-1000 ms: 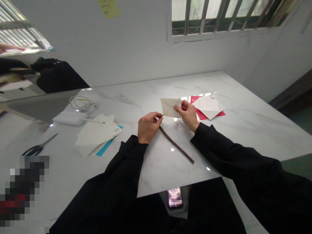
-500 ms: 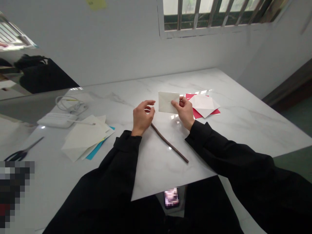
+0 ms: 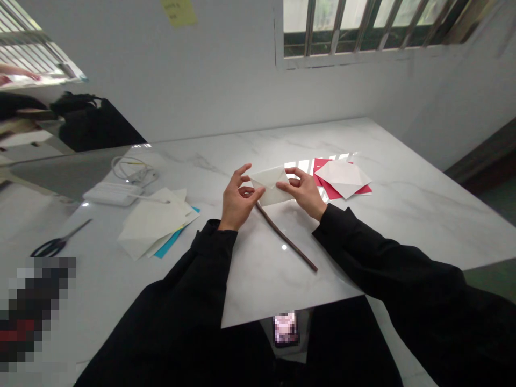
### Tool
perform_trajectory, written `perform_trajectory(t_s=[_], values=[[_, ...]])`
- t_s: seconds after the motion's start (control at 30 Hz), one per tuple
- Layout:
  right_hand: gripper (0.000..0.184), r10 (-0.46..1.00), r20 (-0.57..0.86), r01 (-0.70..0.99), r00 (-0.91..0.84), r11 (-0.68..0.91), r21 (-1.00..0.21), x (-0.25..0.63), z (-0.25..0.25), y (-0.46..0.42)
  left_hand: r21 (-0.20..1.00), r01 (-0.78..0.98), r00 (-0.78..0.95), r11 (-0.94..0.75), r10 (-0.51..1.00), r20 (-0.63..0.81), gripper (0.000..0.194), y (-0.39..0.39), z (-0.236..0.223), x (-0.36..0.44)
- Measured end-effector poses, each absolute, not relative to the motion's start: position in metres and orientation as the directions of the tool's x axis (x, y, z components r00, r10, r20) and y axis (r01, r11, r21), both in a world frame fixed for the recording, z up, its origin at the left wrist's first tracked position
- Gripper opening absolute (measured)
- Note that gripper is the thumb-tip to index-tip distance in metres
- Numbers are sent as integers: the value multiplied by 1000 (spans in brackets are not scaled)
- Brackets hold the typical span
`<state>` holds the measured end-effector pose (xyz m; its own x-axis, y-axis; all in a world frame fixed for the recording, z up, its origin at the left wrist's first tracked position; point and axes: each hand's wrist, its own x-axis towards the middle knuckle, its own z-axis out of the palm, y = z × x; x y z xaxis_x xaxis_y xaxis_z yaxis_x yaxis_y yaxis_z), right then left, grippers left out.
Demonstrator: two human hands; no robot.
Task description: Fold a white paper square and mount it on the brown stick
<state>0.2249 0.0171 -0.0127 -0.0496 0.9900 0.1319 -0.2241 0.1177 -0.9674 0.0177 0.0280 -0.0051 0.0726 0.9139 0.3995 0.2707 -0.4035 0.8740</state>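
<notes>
A small folded white paper [image 3: 269, 184] is held just above the marble table [image 3: 363, 231] at the middle of the view. My left hand [image 3: 236, 201] pinches its left end between thumb and fingers. My right hand [image 3: 305, 191] grips its right end, fingers on top. A thin brown stick [image 3: 287, 239] lies on the table below the paper, running from under my left hand toward the near edge.
Red and white paper sheets [image 3: 342, 177] lie right of my hands. A stack of white and blue sheets [image 3: 155, 226] lies to the left, with a white box and cable [image 3: 116, 191] behind it. Scissors [image 3: 56, 244] rest at far left.
My left hand let go of the stick's end and took the left end of the paper. The paper came down and toward me, now held by both hands.
</notes>
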Motion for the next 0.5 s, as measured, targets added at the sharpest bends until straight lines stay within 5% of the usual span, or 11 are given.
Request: perform_trajectory(t_s=[0.23,0.4,0.5], values=[[50,970,197,-152,-139,176,-973,224,-10,11,895,199,32,-399,916,401,32,22,-1,25],[49,956,286,-87,-64,281,-956,229,-12,15,907,92,-15,-411,910,414,48,26,4,23],[63,946,317,21,-63,319,-947,230,-13,14,931,1,-48,-366,930,366,53,26,3,24]])
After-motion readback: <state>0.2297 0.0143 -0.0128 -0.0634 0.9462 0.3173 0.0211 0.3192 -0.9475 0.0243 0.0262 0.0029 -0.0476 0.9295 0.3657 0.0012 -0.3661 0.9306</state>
